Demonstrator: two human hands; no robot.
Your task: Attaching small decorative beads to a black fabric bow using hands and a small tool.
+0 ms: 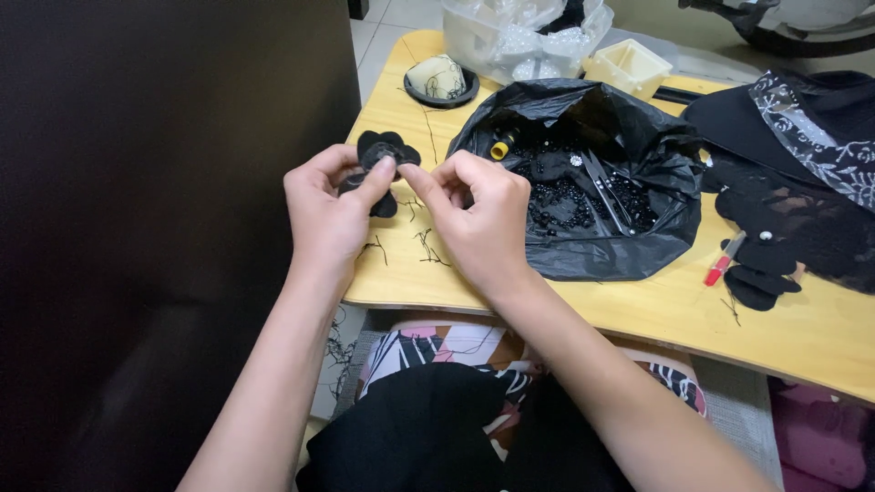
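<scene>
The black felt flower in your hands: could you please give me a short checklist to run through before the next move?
1. Black felt flower secure in the left hand grip: ok.
2. Right hand fingertips pinched beside the flower: ok; whether they hold a needle or thread: cannot tell.
3. Small metal scissors within reach in the open black plastic bag: ok.
4. Black beads at hand in the bag: ok.
5. Yellow wooden table free of loose thread scraps: not ok.
</scene>
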